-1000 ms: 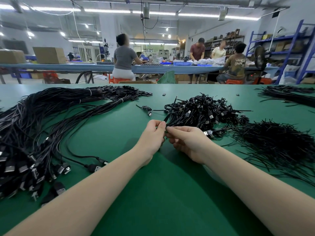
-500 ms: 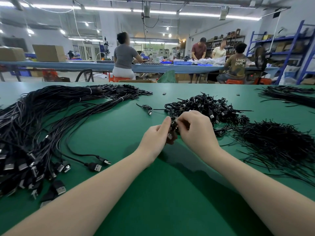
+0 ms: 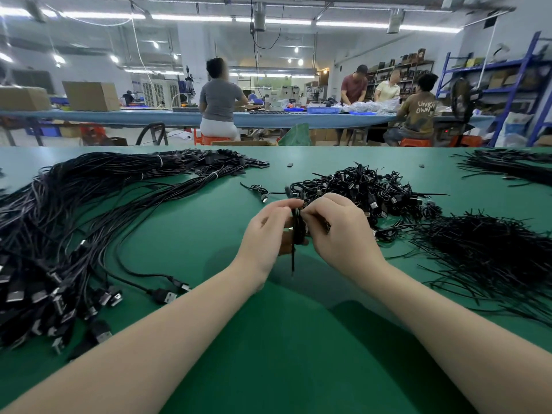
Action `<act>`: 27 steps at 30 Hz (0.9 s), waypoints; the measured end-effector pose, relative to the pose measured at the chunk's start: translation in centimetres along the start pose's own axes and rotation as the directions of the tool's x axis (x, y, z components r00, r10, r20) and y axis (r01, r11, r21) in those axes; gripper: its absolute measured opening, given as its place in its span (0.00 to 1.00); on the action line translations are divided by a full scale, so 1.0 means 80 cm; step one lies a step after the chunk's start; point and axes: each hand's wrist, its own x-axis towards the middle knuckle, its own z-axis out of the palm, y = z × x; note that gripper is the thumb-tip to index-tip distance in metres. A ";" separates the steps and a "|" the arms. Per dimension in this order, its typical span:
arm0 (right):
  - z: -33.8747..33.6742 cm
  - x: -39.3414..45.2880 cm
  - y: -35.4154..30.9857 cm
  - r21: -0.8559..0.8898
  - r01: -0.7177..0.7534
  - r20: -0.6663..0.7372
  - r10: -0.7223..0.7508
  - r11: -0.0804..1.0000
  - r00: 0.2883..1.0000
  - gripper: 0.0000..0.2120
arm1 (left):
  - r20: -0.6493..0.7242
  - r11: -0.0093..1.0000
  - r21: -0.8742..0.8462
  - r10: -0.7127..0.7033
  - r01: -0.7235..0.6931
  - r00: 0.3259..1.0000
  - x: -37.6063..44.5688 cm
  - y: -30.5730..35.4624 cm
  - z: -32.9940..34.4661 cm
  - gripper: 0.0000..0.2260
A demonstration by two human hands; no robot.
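A small coiled black cable [image 3: 298,230] is held upright between my two hands above the green table [image 3: 209,234]. My left hand [image 3: 265,234] grips the coil from the left, fingers curled round it. My right hand [image 3: 337,231] pinches its top from the right. A thin black tie end [image 3: 293,261] hangs straight down from the coil. Just behind my hands lies a heap of coiled, tied cables [image 3: 364,192].
Long black USB cables [image 3: 68,228] in bundles cover the table's left side, plugs toward me. A pile of black twist ties [image 3: 490,252] lies at right, more cables [image 3: 507,165] at far right. One small coil [image 3: 260,191] lies alone. Several people work at a blue table [image 3: 149,116] behind.
My hands have risen off the table and moved away from me toward the heap, and the cable now stands upright between them with a tie end hanging below.
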 end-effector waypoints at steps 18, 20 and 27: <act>-0.002 -0.003 0.000 -0.132 0.139 -0.028 -0.144 0.981 0.989 0.04 | -0.124 0.998 0.037 -0.040 0.044 0.992 0.005 -0.017 0.001 0.09; -0.002 -0.004 0.000 -0.151 0.158 -0.020 -0.163 0.976 0.986 0.04 | -0.122 0.998 0.028 -0.049 0.053 0.991 0.004 -0.015 0.001 0.10; -0.002 -0.007 0.002 -0.181 0.229 0.049 -0.223 0.957 0.974 0.03 | -0.027 0.982 -0.145 -0.126 0.121 0.992 0.005 -0.010 -0.004 0.19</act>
